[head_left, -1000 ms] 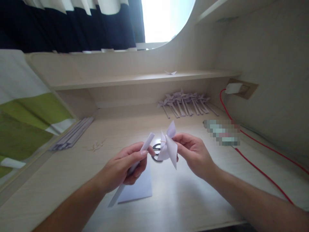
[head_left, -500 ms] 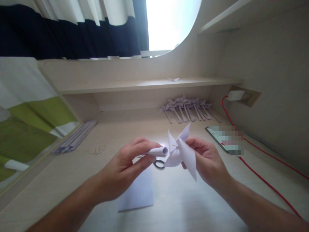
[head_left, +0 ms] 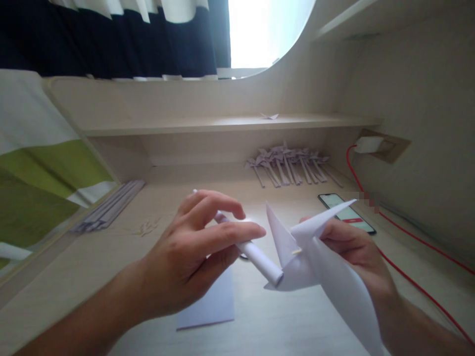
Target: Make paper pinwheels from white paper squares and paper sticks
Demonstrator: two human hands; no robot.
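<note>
My left hand (head_left: 208, 237) grips a rolled white paper tube (head_left: 263, 264) between thumb and fingers, the tube's near end slanting down to the right. A white paper pinwheel (head_left: 311, 257) is in my right hand (head_left: 356, 252), which is closed behind it, so its fingertips are mostly hidden. A small pale stick tip (head_left: 297, 252) pokes out at the pinwheel's centre. The tube's end lies over or just in front of a lower blade; whether they touch I cannot tell. Below my left hand a white paper sheet (head_left: 208, 309) rests on the desk.
Several finished paper pinwheels (head_left: 285, 163) lie at the back. Paper tubes (head_left: 111, 205) are stacked at the left, near small pale sticks (head_left: 148, 226). A phone (head_left: 347, 212) and a red cable (head_left: 408, 287) lie at the right. One folded paper piece (head_left: 270, 116) sits on the shelf (head_left: 185, 126).
The pinwheel has come closer and moved right and down. The tube in my left hand has turned, its open end now pointing down to the right.
</note>
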